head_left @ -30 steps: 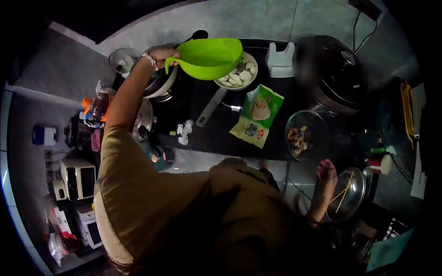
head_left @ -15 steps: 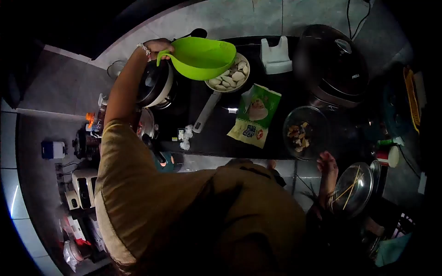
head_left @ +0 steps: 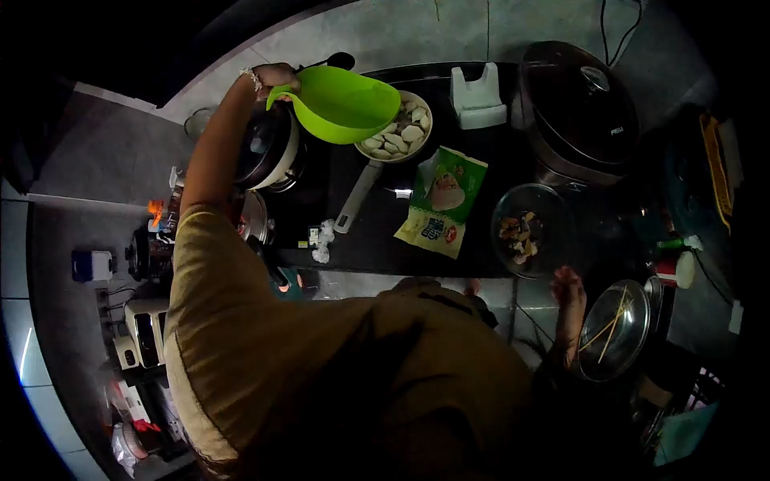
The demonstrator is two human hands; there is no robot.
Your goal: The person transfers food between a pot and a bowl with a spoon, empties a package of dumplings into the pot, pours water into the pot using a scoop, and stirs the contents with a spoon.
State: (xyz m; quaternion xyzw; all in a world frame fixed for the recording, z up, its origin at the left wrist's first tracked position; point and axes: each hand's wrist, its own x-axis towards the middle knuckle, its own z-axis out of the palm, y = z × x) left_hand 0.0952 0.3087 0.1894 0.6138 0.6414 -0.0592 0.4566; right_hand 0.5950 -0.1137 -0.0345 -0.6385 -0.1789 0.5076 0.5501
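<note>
My left hand (head_left: 277, 78) is closed on the handle end of a bright green plastic washing bowl (head_left: 341, 104). The bowl is tilted, its lower right edge overlapping a frying pan (head_left: 361, 196) from above. White, flat slices (head_left: 399, 138) fill the part of the pan that shows; the bowl hides the rest. My right hand (head_left: 569, 289) hangs at the counter's near edge, fingers loosely curled, with nothing visible in it. Nearest to it is a glass bowl (head_left: 553, 200) with brownish and pale pieces (head_left: 520, 236) inside. Between pan and glass bowl lies a green and yellow packet (head_left: 445, 200).
A lidded pot (head_left: 277, 152) stands left of the pan. At the back are a white stand (head_left: 479, 96) and a large dark cooker (head_left: 577, 112). A glass lid or bowl with chopsticks (head_left: 613, 329) is right of my right hand. Crumpled white material (head_left: 322, 240) lies near the front edge.
The green bowl has shifted slightly left with my left hand, uncovering a little more of the pan. My right hand has barely moved.
</note>
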